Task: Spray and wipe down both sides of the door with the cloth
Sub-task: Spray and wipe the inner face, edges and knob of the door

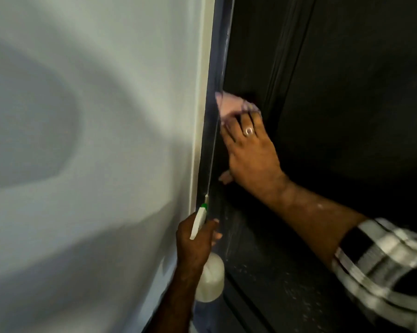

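The dark door [334, 92] fills the right half of the view, its panel grooves running up and down. My right hand [250, 155] lies flat on the door near its left edge and presses a pale pink cloth [231, 105] under the fingertips. Lower down, my left hand [195, 239] grips a white spray bottle [211, 277] with a green-tipped nozzle [203, 206] pointing up along the door frame. Small droplets speckle the lower door panel [262, 272].
A pale wall [82, 140] with soft shadows takes up the left half. A light trim strip and a dark frame edge [211, 116] run vertically between wall and door. My checked sleeve [382, 260] enters from the lower right.
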Demonstrator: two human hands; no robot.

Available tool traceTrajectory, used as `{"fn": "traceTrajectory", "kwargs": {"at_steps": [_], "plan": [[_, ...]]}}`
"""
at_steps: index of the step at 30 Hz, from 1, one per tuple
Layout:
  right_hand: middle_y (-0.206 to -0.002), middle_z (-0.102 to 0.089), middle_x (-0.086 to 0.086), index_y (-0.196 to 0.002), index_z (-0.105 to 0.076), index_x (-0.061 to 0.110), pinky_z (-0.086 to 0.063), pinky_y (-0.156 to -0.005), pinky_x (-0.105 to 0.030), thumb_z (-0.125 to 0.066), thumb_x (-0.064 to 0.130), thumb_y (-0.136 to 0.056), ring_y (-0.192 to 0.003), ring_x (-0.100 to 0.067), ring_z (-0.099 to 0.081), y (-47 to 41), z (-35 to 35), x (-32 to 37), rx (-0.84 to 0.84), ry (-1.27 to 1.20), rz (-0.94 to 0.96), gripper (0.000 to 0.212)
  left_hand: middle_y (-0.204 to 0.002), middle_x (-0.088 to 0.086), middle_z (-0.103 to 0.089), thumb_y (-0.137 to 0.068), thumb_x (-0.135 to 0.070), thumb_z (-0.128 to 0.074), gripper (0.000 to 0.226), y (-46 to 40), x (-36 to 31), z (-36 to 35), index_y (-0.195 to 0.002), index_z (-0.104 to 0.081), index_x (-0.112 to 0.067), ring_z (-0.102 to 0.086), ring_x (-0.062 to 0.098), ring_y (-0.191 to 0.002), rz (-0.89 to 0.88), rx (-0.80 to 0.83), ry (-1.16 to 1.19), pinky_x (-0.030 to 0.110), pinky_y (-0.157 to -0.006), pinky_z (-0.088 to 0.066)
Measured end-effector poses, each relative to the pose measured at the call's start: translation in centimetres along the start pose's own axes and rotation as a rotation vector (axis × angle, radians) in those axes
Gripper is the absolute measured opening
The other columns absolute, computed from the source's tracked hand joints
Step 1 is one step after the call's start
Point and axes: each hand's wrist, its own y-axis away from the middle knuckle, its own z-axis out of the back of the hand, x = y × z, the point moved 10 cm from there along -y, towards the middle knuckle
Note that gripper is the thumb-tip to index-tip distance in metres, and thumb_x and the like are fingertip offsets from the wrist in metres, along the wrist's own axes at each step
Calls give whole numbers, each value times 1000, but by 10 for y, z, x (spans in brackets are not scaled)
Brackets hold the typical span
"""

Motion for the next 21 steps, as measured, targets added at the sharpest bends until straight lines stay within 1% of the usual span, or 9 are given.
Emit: {"fn": "traceTrajectory", "kwargs": {"at_steps": [2, 5, 8, 10, 12, 14, 17, 19, 21], "plan": [[-176, -8, -26, -169, -18, 3, 7, -130, -58, -54, 71, -94, -163, -47, -4, -34, -4, 10, 25, 30, -24, 107, -85, 14, -78, -96, -10, -72, 4, -3, 1, 1, -98, -74, -12, -76, 37, -77, -5, -14, 49, 37, -63, -57], [-176, -1, -27, -168, -13, -2, 9, -131, -56, -56, 71, -94, -163, -47, 0, -12, -51, 59, 173, -29, 53, 112, -85, 11, -78, -93, -16, -77, 6, -4, 3, 6, -99, -75, -13, -77, 35, -76, -41, -37, 47, 41, -66, -62], [-179, 4, -18, -170, -8, 5, 13, -131, -50, -39, 33, -108, -165, -38, 7, 51, -95, 103, 270, -193, 160, 74, -82, 9, -79, -95, -16, -76, 7, -4, 14, 15, -102, -75, -14, -78, 30, -75, 8, -42, 40, 38, -65, -63], [-180, 3, -13, -170, -9, 11, 15, -130, -48, -35, 27, -110, -166, -35, 8, 80, -111, 125, 423, -143, 344, 68, -82, 10, -79, -95, -18, -76, 12, -5, 23, 22, -106, -75, -14, -78, 27, -74, 58, -46, 47, 33, -63, -62], [-180, -2, -12, -170, -11, 15, 11, -131, -45, -51, 28, -109, -166, -33, 2, 66, -95, 109, 458, -130, 367, 75, -80, 11, -78, -95, -18, -76, 14, -4, 26, 24, -107, -75, -12, -77, 26, -72, 74, -34, 31, 31, -62, -61], [-178, -11, -14, -170, -16, 15, 6, -133, -45, -65, 40, -102, -165, -36, -7, 17, -63, 75, 325, -196, 257, 87, -73, 10, -76, -95, -13, -75, 12, -5, 31, 26, -106, -75, -7, -76, 25, -66, 75, -21, -20, 30, -58, -59], [-177, -15, -19, -170, -14, 13, 1, -133, -61, -43, 83, -95, -163, -47, -9, -29, -44, 58, 156, 42, 318, 107, -68, 6, -72, -96, -10, -73, 6, -8, 42, 28, -91, -77, -7, -72, 18, -56, 71, -17, -117, 24, -53, -57], [-176, -16, -23, -170, -13, 8, 3, -132, -63, -31, 86, -96, -162, -50, -10, -23, -63, 69, 170, 41, 258, 109, -65, 3, -71, -96, -9, -72, 18, -9, 50, 33, -79, -75, -15, -70, 15, -52, 61, -35, -169, 21, -50, -56], [-176, -10, -25, -169, -14, 4, 14, -130, -59, -43, 83, -96, -162, -50, -3, 16, -88, 97, 232, -50, 247, 111, -67, 5, -72, -95, -7, -74, 14, -7, 61, 36, -83, -75, -14, -71, 17, -55, 71, -53, -124, 24, -52, -58]]}}
